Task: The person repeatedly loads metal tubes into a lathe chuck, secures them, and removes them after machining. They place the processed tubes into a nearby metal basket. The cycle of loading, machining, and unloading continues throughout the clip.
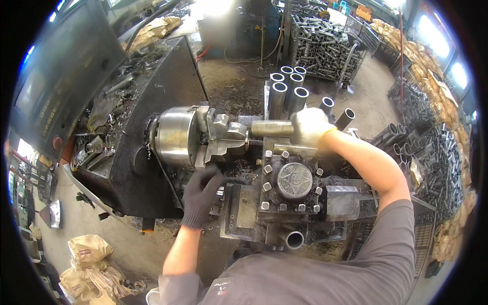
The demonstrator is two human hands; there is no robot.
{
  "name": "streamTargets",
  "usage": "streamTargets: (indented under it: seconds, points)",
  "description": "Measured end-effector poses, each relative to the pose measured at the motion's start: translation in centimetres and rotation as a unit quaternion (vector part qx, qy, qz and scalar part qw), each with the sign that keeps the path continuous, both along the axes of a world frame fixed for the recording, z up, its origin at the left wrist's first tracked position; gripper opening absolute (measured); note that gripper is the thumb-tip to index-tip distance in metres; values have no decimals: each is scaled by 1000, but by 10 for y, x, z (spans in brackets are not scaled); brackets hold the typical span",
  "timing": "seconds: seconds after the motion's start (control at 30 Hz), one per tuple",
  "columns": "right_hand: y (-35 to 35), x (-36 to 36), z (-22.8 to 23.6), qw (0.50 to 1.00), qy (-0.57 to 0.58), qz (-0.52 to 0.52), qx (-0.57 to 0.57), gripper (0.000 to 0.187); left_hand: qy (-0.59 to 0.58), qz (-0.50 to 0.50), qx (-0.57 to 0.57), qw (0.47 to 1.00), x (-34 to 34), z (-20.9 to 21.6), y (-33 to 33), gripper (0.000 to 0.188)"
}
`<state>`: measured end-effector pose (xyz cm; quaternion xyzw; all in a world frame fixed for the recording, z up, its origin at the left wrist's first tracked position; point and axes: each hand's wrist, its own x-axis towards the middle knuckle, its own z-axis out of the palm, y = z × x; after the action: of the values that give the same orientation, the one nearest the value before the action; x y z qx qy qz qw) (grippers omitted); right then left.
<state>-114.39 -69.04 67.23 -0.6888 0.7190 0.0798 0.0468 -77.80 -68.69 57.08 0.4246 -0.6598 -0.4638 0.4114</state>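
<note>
At the lathe chuck (180, 136), a steel tube (272, 128) is gripped by the white-gloved right hand (311, 126) and fed into the jaws, while the black-gloved left hand (202, 190) is curled just below the chuck, its grip unclear; seating and clamping judged next.

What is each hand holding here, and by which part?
The right hand grips a metal tube by its outer end, away from the lathe chuck. The left hand rests below the chuck; any hold cannot be told.

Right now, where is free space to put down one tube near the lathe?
Free: the flat block right of the tool post, and the plate beside the left hand. Crowded: around the chuck, where the right hand holds a tube, and the upright tubes.
</note>
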Motion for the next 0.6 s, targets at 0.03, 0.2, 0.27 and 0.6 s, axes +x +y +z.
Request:
streamTargets:
  seconds: [0.03,0.2,0.27,0.6]
  points:
    - [-5,-5,-16,997,22,-15,72,38,53,31,82,995,32,-29,16,29]
    - [-15,-27,-83,993,-96,58,27,39,276,446,236,818,172,-152,55,47]
    - [-22,-29,-96,992,-108,67,27,42,336,526,250,740,228,-172,56,53]
    - [-104,60,-43,839,-480,-34,253,102,361,404,373,753,340,-181,45,44]
